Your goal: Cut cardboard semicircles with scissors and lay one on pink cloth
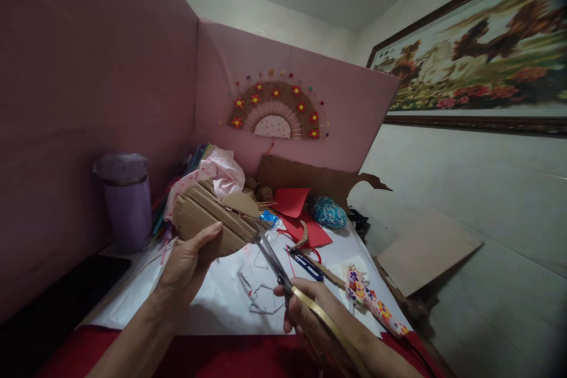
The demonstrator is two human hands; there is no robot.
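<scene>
My left hand [195, 260] grips a brown piece of corrugated cardboard [212, 215] with a rounded edge, thumb on its face, above the white table covering. In my right hand [312, 310] is a pair of scissors [272, 260] with gold handles. The blades point up and left, their tips at the cardboard's right edge; whether they are cutting into it I cannot tell. Just right of the scissors lies a dark blue utility knife [306, 264]. Bent wire-like pieces [261, 295] rest on the white covering between my hands.
A purple bin [127, 207] stands at left. Red sheets [308, 229], a blue yarn bundle [328, 211] and pink cloth [224, 168] lie at the back. A flower-patterned glue gun [376, 306] is at right. A decorated cardboard arch [290, 94] hangs on the pink panel.
</scene>
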